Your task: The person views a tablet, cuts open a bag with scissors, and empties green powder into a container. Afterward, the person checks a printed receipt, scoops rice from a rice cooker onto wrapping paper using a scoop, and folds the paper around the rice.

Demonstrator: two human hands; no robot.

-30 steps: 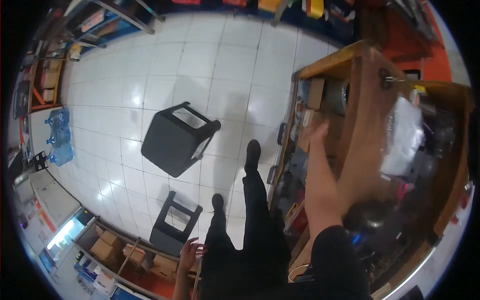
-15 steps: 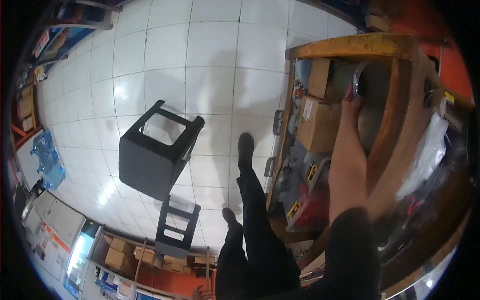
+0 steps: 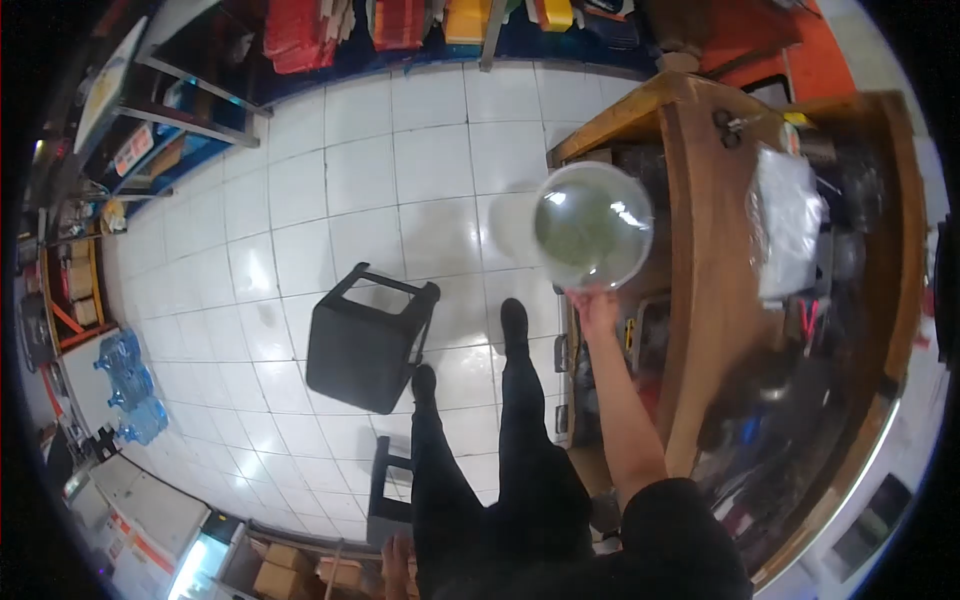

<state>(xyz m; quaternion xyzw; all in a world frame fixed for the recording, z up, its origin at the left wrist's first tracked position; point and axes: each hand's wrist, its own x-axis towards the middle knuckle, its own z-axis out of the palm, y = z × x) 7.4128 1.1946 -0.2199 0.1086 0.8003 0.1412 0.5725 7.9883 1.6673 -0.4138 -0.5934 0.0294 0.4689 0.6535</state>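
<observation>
My right hand (image 3: 597, 310) grips the lower rim of a round clear plastic container (image 3: 592, 225), held over the floor beside the wooden desk (image 3: 690, 270). Its wide circular face is turned up toward the camera, with glare on it. Near the bottom edge, my left hand (image 3: 397, 562) hangs low beside my left leg; its fingers are blurred, and whether they hold anything is unclear.
A dark plastic stool (image 3: 360, 350) stands left of my feet, another (image 3: 390, 500) nearer my left leg. Blue water bottles (image 3: 130, 385) are at the left. Scissors (image 3: 728, 128) and a plastic bag (image 3: 785, 225) lie on the desk. Shelves line the top.
My right hand, earlier reaching inside the desk's shelf, has come out to the left with the round container in it. The view has shifted.
</observation>
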